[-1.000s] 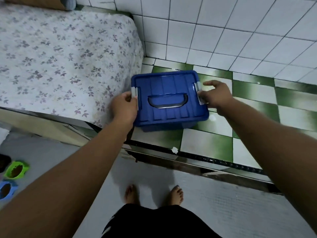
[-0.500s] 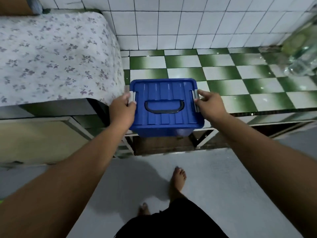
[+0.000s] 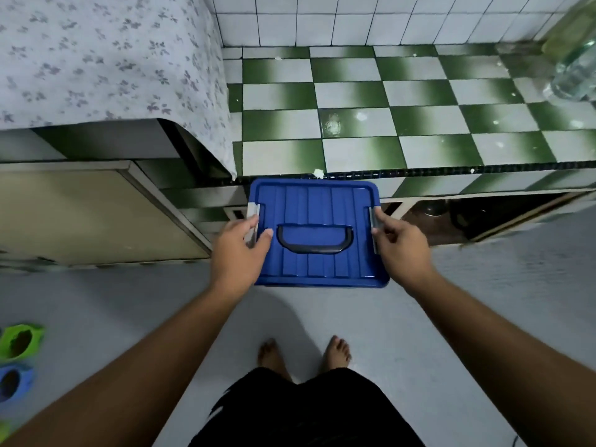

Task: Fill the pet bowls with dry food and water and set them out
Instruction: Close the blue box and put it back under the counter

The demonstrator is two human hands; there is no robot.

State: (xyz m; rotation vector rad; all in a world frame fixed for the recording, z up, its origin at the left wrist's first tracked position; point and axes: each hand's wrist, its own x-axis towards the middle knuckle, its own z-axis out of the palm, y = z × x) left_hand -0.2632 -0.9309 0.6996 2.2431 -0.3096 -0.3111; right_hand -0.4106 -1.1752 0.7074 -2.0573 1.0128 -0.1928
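A blue lidded storage box [image 3: 317, 233] with a black handle and grey side clips sits low in front of the tiled counter's edge. My left hand [image 3: 237, 253] grips its left side, thumb on the lid and fingers on the left clip. My right hand [image 3: 400, 250] holds the right side, fingertips on the right clip. I cannot tell whether the box rests on the grey floor. A green pet bowl [image 3: 20, 341] and a blue pet bowl [image 3: 13, 382] lie on the floor at the far left edge.
The green-and-white checkered counter [image 3: 354, 124] runs behind the box, with a clear bottle [image 3: 574, 69] at its far right. A floral cloth [image 3: 96, 59] covers the raised surface at left. Below are a beige cabinet door [image 3: 80, 214] and an open cupboard [image 3: 483, 217]. My bare feet stand close behind the box.
The box has come off the counter top and moved down and toward me, in front of the counter's edge. Both hands stayed on its sides. The bowls are back in view at left.
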